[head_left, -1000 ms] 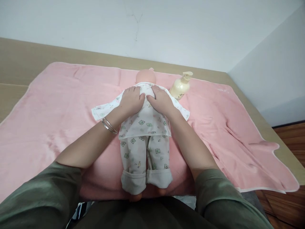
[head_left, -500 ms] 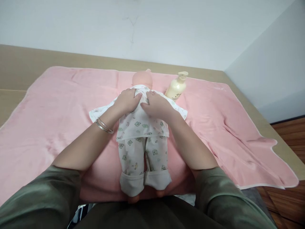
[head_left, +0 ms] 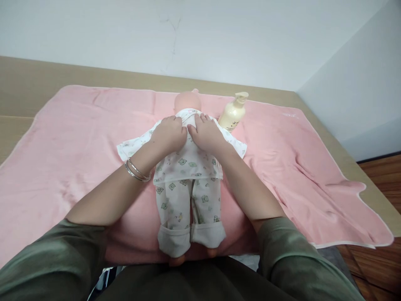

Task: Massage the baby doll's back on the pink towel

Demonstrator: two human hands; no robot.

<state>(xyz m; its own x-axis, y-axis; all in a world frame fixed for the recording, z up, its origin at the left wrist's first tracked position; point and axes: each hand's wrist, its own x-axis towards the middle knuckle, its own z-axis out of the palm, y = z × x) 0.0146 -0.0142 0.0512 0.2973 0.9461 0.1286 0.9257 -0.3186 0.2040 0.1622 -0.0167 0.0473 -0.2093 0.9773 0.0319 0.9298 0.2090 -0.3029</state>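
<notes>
A baby doll (head_left: 187, 100) lies stretched out with its head away from me and its feet at my body; no face shows. It wears a white printed top (head_left: 188, 167) and matching trousers (head_left: 205, 200) with turned-up cuffs. My left hand (head_left: 170, 133) rests on the upper left of the doll's torso, palm down, its fingertips slightly bent on the cloth. Beside it my right hand (head_left: 206, 131) lies on the upper right, fingers stretched and thumb apart. Both thumbs point toward each other near the middle of the top.
A cream pump bottle (head_left: 232, 115) stands just right of the doll's shoulder. Beneath everything a pink blanket (head_left: 300, 188) with some folds covers much of the wooden surface (head_left: 338, 142). A white wall (head_left: 125, 37) rises behind it.
My right hand has slid slightly up the doll's torso, its fingers more extended. The left hand has shifted a little, with its fingers more bent. Doll and bottle stay in place.
</notes>
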